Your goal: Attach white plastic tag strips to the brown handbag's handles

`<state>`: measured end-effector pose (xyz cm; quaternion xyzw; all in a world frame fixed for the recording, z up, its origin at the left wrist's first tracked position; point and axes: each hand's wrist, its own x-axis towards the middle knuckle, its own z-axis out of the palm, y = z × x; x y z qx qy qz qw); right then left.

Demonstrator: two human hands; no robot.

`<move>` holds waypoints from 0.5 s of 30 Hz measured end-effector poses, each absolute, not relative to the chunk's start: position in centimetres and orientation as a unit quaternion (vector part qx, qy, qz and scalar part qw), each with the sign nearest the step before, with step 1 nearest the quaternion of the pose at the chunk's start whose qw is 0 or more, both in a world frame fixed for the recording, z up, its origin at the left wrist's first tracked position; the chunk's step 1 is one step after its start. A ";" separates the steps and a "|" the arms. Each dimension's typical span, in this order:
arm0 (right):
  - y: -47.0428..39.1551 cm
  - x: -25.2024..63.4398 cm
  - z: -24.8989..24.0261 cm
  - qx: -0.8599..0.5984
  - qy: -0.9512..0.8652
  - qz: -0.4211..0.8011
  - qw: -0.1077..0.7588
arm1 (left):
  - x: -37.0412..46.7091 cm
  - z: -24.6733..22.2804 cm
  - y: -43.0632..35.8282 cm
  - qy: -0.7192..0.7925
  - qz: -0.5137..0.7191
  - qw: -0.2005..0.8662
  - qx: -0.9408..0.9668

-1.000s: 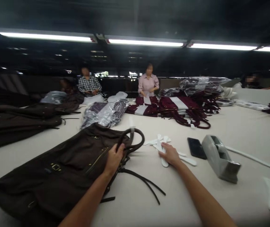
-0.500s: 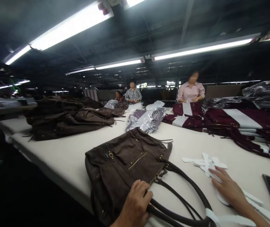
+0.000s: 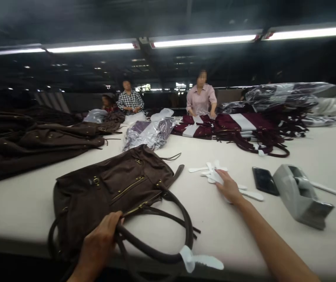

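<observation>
A dark brown bag (image 3: 97,199) lies on the white table, its gold zips facing up and its handles toward the right. My left hand (image 3: 101,239) is closed round the base of the near handle. One white strip (image 3: 198,260) is wrapped on that handle, with its end sticking out. Right of the bag, my right hand (image 3: 228,186) reaches onto a small pile of white strips (image 3: 210,172), fingertips on them; whether it grips one is unclear.
A black phone (image 3: 264,181) and a grey tape dispenser (image 3: 300,194) stand at the right. Brown bags (image 3: 38,141) are heaped at the left, maroon bags (image 3: 244,127) at the back right. A plastic-wrapped bag (image 3: 148,133) lies mid-table. People stand across the table.
The view has turned right and levelled, bringing the tape dispenser into sight. My left hand stays at the handle's base and my right hand stays at the strips.
</observation>
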<state>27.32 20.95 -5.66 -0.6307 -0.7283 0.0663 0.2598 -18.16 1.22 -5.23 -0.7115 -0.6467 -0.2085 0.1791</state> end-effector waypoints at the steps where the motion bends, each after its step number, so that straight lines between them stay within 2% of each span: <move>1: 20.8 27.3 -5.4 -0.629 -0.727 0.069 0.266 | -18.4 -5.4 1.0 -0.663 -0.211 0.178 -0.696; 6: 20.6 28.0 -4.5 -0.628 -0.718 0.089 0.285 | -17.1 -3.3 1.2 -0.773 -0.204 0.095 -0.593; 11: 20.3 28.3 -3.7 -0.626 -0.648 0.146 0.409 | -15.5 0.2 3.8 -0.840 -0.127 -0.017 -0.528; 15: 19.7 28.0 -2.9 -0.591 -0.571 0.270 0.502 | -17.6 -0.7 4.5 -0.727 -0.100 -0.120 -0.668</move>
